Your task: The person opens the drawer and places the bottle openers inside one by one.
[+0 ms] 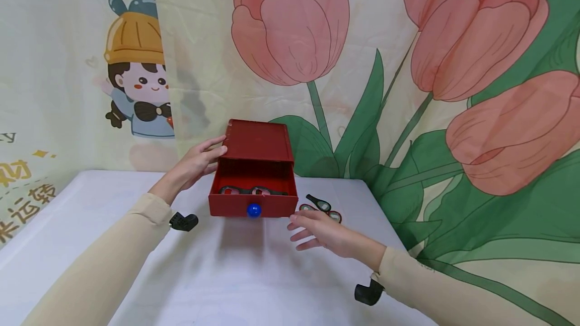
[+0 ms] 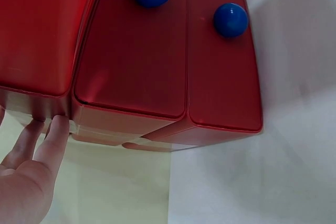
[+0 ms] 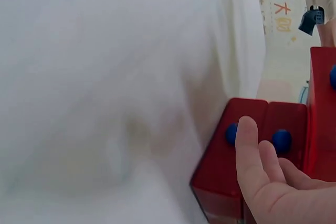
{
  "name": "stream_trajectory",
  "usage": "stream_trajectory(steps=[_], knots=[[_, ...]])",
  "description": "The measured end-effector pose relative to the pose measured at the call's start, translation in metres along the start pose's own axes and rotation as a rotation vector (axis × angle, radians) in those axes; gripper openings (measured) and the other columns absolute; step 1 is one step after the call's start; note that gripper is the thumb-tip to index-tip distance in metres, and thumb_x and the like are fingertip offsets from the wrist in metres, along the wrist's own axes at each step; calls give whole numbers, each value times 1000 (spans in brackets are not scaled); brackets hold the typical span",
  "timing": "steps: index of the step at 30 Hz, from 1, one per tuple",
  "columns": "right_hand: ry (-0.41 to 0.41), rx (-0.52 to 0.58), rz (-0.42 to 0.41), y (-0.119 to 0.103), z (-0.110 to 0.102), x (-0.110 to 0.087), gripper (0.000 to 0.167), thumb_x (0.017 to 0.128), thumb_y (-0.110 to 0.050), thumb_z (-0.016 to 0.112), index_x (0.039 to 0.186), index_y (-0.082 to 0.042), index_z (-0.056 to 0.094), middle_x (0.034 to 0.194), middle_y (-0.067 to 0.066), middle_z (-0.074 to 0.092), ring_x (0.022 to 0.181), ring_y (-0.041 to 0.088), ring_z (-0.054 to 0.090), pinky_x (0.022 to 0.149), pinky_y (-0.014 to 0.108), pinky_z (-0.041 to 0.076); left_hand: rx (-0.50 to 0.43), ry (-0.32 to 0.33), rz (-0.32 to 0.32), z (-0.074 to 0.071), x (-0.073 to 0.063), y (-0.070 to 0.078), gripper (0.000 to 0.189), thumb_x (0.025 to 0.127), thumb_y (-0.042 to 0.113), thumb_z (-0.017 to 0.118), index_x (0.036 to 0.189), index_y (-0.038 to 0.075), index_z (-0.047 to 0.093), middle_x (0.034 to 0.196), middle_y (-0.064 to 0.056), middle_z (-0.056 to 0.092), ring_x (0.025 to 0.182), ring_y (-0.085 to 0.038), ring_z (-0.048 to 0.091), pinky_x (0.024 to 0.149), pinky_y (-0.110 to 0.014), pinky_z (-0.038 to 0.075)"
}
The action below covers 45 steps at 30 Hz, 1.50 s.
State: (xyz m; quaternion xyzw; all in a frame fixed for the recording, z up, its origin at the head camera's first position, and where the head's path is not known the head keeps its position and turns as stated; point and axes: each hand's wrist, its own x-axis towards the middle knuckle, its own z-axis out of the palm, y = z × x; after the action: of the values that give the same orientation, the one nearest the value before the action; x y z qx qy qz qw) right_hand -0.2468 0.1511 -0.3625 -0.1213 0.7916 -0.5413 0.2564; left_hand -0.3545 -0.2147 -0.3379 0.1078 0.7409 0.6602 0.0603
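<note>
A red chest with stacked drawers and blue ball knobs (image 1: 254,210) stands on the table; its top drawer (image 1: 231,208) is pulled out. Dark goggles (image 1: 261,191) with reddish lenses lie inside that drawer. My left hand (image 1: 195,164) rests its fingers along the chest's left side, near the top; the left wrist view shows its fingertips against the side wall below. My right hand (image 1: 319,230) hovers at the drawer's front right corner, fingers spread and holding nothing. In the right wrist view, its fingers overlap the lower drawer fronts (image 3: 218,169).
Beside the chest on the right, black and red-rimmed eyewear (image 1: 322,207) lies on the white-covered table (image 1: 217,286), partly behind my right hand. A printed cloth (image 1: 204,64) with tulips hangs close behind the table. Both wrists wear small black cameras (image 1: 184,222).
</note>
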Motion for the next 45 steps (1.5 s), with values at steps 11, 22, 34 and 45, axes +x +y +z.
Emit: stream_trajectory(steps=[11,22,34,45], knots=[[-165,218,31,-1,33,14,61,111,-47,51,152,-2,52,139,16,66,126,40,67,102,47,59,12,5,6,2,-3,2,74,110,38,56,172,23,18,174,-19,25,156,-43,35,125,-58,32],[-278,410,-4,-17,55,26,69,110,-53,48,153,1,48,150,24,59,128,39,67,106,46,57,0,7,9,1,-2,1,74,110,38,56,172,24,19,173,-19,26,155,-42,37,125,-58,33],[-290,549,31,-23,64,30,69,111,-52,47,154,2,50,150,22,60,137,41,60,111,44,52,7,10,8,1,-3,1,74,110,38,57,172,23,20,173,-19,26,155,-43,36,125,-58,32],[-209,622,16,-27,70,32,59,111,-48,51,147,-2,60,147,21,63,122,30,72,108,39,55,9,1,9,0,-1,-1,74,110,40,56,172,25,19,174,-19,26,156,-43,33,126,-59,30]])
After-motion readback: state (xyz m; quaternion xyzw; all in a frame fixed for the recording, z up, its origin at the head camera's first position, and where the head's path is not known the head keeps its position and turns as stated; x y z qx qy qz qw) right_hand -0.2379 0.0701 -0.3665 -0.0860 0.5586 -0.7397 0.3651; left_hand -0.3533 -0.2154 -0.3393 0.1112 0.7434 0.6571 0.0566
